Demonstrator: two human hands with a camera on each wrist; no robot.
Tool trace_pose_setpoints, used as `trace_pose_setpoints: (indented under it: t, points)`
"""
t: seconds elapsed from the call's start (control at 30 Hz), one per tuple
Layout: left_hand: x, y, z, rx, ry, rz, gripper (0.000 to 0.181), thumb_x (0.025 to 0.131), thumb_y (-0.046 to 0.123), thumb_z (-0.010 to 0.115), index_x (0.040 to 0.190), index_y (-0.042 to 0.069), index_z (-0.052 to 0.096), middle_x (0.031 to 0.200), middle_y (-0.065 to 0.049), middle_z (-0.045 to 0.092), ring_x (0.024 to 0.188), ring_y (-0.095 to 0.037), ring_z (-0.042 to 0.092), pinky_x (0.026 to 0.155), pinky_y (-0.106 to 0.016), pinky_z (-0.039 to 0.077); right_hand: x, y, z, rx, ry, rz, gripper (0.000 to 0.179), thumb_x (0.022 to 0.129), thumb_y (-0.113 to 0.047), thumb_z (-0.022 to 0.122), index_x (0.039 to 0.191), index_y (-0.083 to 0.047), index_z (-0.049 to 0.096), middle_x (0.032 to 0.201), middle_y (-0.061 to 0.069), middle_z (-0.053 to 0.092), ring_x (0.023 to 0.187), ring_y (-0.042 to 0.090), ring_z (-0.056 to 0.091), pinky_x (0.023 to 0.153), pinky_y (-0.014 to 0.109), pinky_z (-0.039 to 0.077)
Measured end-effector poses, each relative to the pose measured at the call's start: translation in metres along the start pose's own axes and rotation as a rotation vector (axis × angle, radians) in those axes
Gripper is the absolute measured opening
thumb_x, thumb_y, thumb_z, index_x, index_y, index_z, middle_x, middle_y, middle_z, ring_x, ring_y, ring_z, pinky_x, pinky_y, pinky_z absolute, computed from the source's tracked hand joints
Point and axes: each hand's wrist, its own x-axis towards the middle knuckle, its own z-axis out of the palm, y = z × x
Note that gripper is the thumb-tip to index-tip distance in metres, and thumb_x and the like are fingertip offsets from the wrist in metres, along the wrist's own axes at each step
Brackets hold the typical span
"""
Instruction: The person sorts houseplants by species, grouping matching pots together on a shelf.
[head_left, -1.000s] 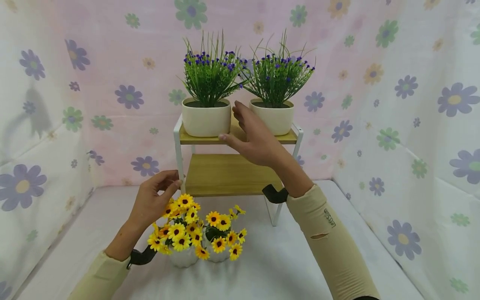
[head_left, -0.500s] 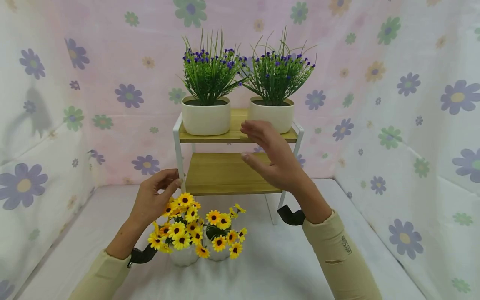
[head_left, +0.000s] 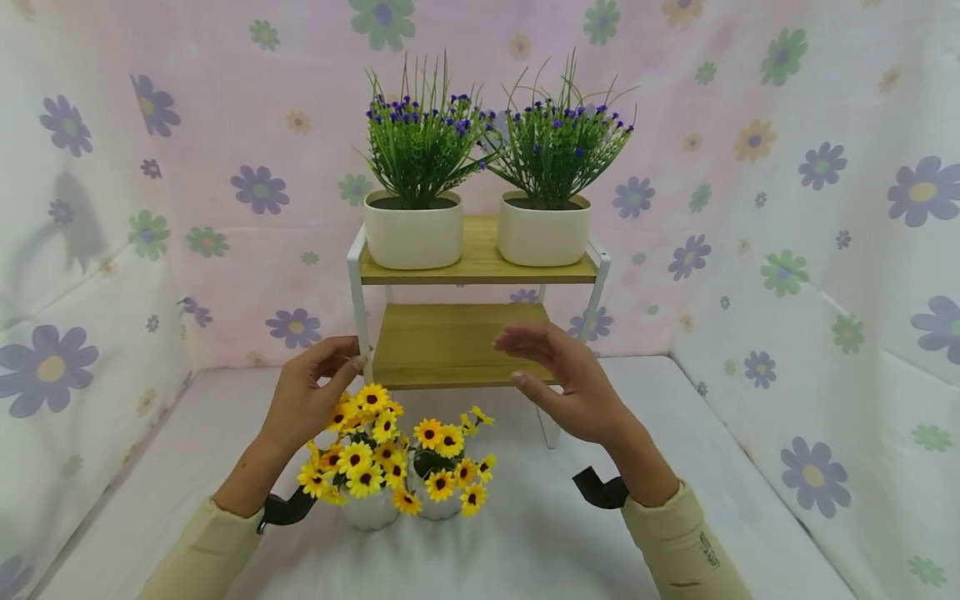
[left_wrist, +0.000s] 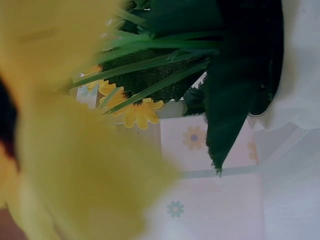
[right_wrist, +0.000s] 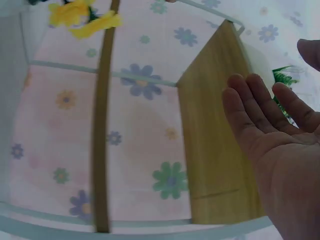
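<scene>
In the head view my left hand (head_left: 303, 400) grips the white front-left leg (head_left: 360, 317) of a two-tier shelf (head_left: 461, 342) with wooden boards. Two cream pots with green grass and purple flowers, the left pot (head_left: 414, 237) and the right pot (head_left: 545, 235), stand on the top board, a gap between them. My right hand (head_left: 577, 387) hovers in front of the lower board's right end, fingers loosely extended, holding nothing. The right wrist view shows that hand's open palm (right_wrist: 285, 155). In the left wrist view blurred yellow petals (left_wrist: 90, 165) and dark leaves hide my left hand.
Two white pots of yellow flowers, one fuller (head_left: 355, 458) and one sparser (head_left: 447, 467), stand on the white cloth (head_left: 525, 550) before the shelf, close to my left wrist. Flower-printed curtains (head_left: 750, 250) enclose the back and sides.
My right hand has drawn down and toward me from between the two purple-flower pots to in front of the lower board. My left hand stays on the shelf leg.
</scene>
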Motion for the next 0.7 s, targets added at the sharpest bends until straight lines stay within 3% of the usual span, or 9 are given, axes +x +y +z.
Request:
trace_pose_setpoints:
  t: [0.2,0.4,0.57,0.7]
  points:
    - [0.0,0.0,0.0,-0.001,0.003,0.003,0.027,0.106,0.006,0.064,0.132,0.002,0.07,0.116,-0.014,0.075,0.091,-0.001,0.07,0.082,-0.013,0.054,-0.019,0.027,0.002,0.071,-0.133,0.106,0.045,0.103,0.003,0.063,0.147,-0.003,0.052,0.137,0.017,0.065,0.127,0.036,0.065,0.108,0.049,0.052]
    - [-0.001,0.002,-0.001,-0.017,0.009,-0.001,0.027,0.105,0.003,0.065,0.131,0.002,0.07,0.114,-0.014,0.076,0.09,-0.002,0.071,0.081,-0.014,0.054,-0.022,0.045,0.002,0.045,-0.284,0.257,0.036,0.107,-0.008,0.062,0.143,-0.004,0.056,0.132,0.007,0.069,0.122,0.022,0.068,0.106,0.039,0.055]
    - [0.0,0.004,0.0,-0.025,0.013,-0.001,0.027,0.105,0.004,0.066,0.131,0.005,0.071,0.115,-0.013,0.076,0.09,-0.003,0.071,0.081,-0.012,0.053,-0.027,0.055,0.005,0.001,-0.415,0.391,0.03,0.109,-0.015,0.06,0.139,-0.011,0.059,0.126,0.001,0.072,0.119,0.02,0.069,0.102,0.032,0.056]
    - [0.0,0.005,-0.001,-0.016,0.016,0.003,0.026,0.105,0.004,0.066,0.13,0.005,0.072,0.114,-0.013,0.076,0.089,-0.005,0.071,0.081,-0.011,0.052,-0.03,0.066,0.014,-0.01,-0.504,0.439,0.031,0.109,-0.017,0.06,0.139,-0.008,0.059,0.127,0.002,0.072,0.119,0.022,0.069,0.102,0.03,0.056]
